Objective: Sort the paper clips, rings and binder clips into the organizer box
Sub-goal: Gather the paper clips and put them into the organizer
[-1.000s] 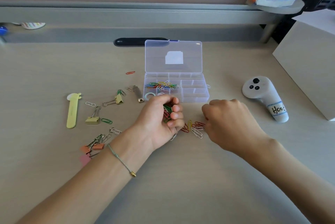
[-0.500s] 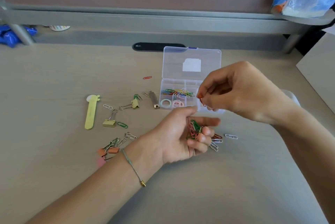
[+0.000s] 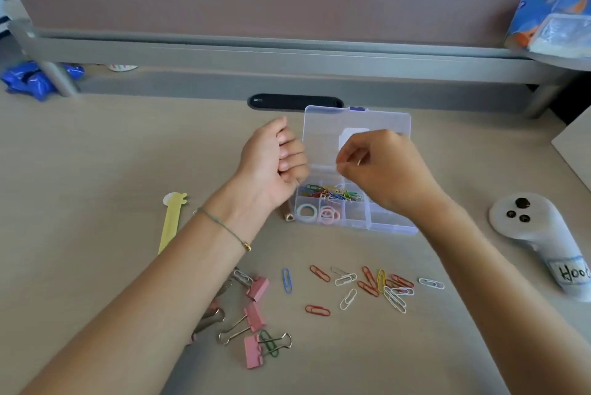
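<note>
Item: organizer box [image 3: 377, 225], lid up. My left hand [image 3: 271, 167], fist curled, contents unseen, has risen from the desk to its paper-clip compartment [image 3: 332, 193]; my right hand [image 3: 380, 170] pinches something tiny above. Loose paper clips [image 3: 371, 286] and pink binder clips [image 3: 254, 318] await sorting.

Both our hands raised, fingers curled

Our left hand [image 3: 274, 164] is lifted with the back of the wrist toward us, its fingers [image 3: 292, 154] curled into the palm in a loose fist; whether it holds anything we cannot tell. A thin cord bracelet circles that wrist. Our right hand [image 3: 380, 167] is lifted just beside it, knuckles up, thumb and forefinger [image 3: 347, 161] meeting in a fine pinching grip, the other fingers tucked under. Both bare forearms reach in from the lower corners, converging toward the middle.
</note>
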### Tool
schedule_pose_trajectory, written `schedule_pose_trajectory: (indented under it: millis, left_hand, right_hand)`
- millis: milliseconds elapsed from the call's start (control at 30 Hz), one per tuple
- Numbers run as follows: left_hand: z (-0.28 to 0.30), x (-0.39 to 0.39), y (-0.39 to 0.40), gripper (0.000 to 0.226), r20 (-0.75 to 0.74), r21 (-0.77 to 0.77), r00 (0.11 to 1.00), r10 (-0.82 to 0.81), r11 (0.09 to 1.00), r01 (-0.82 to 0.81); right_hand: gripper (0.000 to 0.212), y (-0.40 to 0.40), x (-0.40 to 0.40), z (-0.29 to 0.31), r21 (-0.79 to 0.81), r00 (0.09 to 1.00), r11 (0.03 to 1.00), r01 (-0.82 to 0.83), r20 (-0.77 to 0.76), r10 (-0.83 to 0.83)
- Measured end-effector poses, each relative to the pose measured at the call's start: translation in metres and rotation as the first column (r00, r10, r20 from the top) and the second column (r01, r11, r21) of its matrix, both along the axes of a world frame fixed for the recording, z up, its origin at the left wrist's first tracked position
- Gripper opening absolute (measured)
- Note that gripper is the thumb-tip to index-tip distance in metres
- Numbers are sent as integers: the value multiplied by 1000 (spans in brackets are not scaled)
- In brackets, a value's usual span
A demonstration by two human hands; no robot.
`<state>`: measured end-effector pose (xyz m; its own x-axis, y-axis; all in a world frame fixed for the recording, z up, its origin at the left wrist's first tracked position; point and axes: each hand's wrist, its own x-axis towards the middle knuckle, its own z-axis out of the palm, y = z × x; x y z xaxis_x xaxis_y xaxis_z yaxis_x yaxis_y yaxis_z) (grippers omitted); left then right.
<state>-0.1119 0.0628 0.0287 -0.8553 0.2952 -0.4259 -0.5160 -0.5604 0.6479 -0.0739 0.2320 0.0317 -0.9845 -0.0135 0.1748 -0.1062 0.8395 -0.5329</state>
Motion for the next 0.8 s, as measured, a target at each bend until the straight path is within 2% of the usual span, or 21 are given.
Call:
schedule_pose_trajectory:
  millis: [67,167,233,367,500,800]
  left_hand:
    - [-4,-7,3,51,-67,-70,998,15,997,-20]
    - [-15,-9,9,52,-165,-161,986,-8,987,-19]
    - [-20,-9,13,54,-208,-211,977,-43,977,-2]
    - [-22,-12,18,61,-278,-283,956,-90,959,8]
    - [-21,-11,24,63,-333,-384,932,-143,923,4]
    - [-26,-6,31,63,-454,-568,867,-207,817,-102]
  right_hand:
    - [5,-2,-4,-14,21,999,1000,16,50,-17]
    - [22,-5,-7,-26,104,996,995,14,89,-24]
    - [21,-6,-8,-30,131,995,991,14,96,-27]
    - [10,-1,-11,-30,107,989,994,10,147,-26]
    - [20,3,-10,-29,88,988,996,-18,152,4]
    - [26,2,-9,-29,2,986,997,-71,150,70]
